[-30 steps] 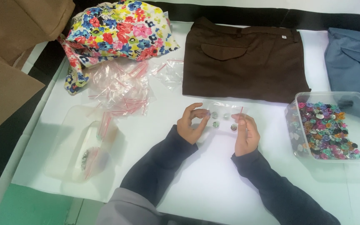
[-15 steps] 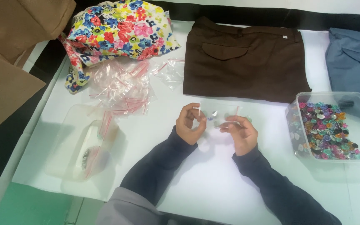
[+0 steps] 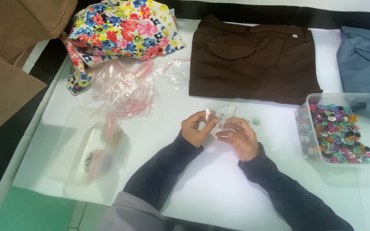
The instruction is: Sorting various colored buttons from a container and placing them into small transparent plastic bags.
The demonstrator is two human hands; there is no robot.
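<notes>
- My left hand (image 3: 195, 130) pinches the left top corner of a small clear plastic bag (image 3: 221, 117), thumb and fingers closed on the thin, shiny film.
- My right hand (image 3: 238, 139) holds the same bag from the right, fingers loosely curled with the fingertips on its lower edge.
- The bag is a flat, see-through rectangle with a red strip along one side. It stands nearly upright between my hands, just above the white table (image 3: 219, 188); I cannot tell which end is the mouth.
- Two small round greenish buttons (image 3: 253, 121) lie on the table just right of the bag, near my right fingertips.
- To my right sits a clear, hard plastic tub (image 3: 302, 128), rectangular with rounded corners, full of glossy buttons in many colours.
- Ahead lie folded brown trousers (image 3: 258, 60), matte woven cloth with a flap pocket.
- A heap of crinkly clear bags with red strips (image 3: 125, 87) lies to the left, beside soft floral fabric (image 3: 120, 28).
- Near left is a cloudy, translucent tray (image 3: 71, 128) holding filled bags.
</notes>
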